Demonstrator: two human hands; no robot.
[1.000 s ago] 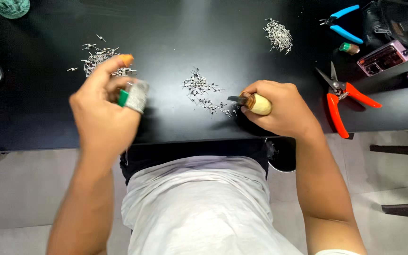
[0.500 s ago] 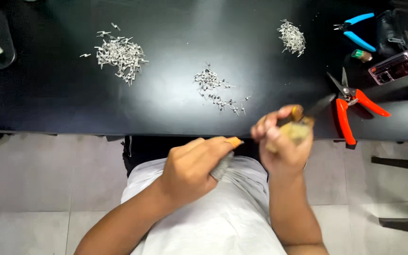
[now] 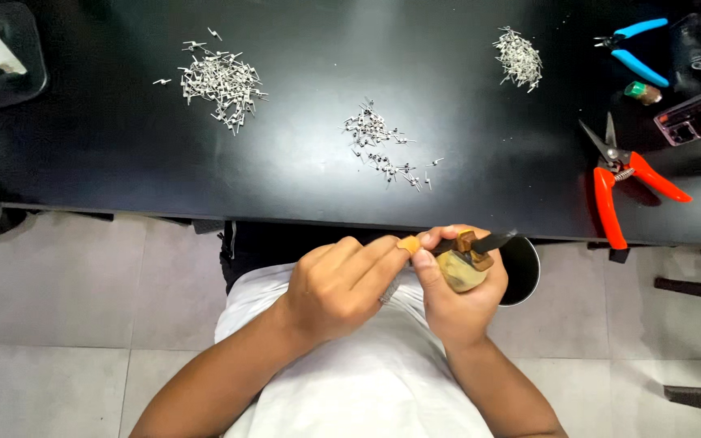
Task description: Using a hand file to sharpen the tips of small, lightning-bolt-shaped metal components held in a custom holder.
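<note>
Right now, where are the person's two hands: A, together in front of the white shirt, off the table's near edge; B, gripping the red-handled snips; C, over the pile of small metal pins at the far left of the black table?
A: the left hand and right hand meet at a small yellowish wood-handled tool over the white shirt, below the black table edge.

Bright, even overhead light. Soft glare streaks the glossy black table (image 3: 302,174) at upper centre. Shadows are faint. Focus is sharp throughout, with slight wide-angle bending at the edges.
</note>
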